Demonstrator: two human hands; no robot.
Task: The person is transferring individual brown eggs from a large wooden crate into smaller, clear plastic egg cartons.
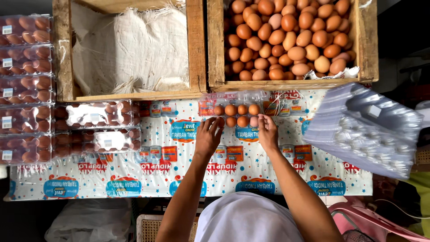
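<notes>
A clear plastic egg carton [235, 105] lies open on the printed table cover, just below the right wooden crate. Several brown eggs [236, 115] sit in its cups in two rows. My left hand [208, 136] rests at the carton's lower left edge, fingertips touching the tray near an egg. My right hand [267, 131] is at the lower right corner, fingers on the last egg of the near row. The right wooden crate [216, 49] is heaped with loose brown eggs [286, 38].
The left wooden crate [196, 45] holds only white sacking. Filled, closed egg cartons [27, 85] are stacked at the left, two more [98, 127] beside them. A pile of empty clear cartons [365, 127] lies at the right. A pink plastic thing [380, 224] sits at bottom right.
</notes>
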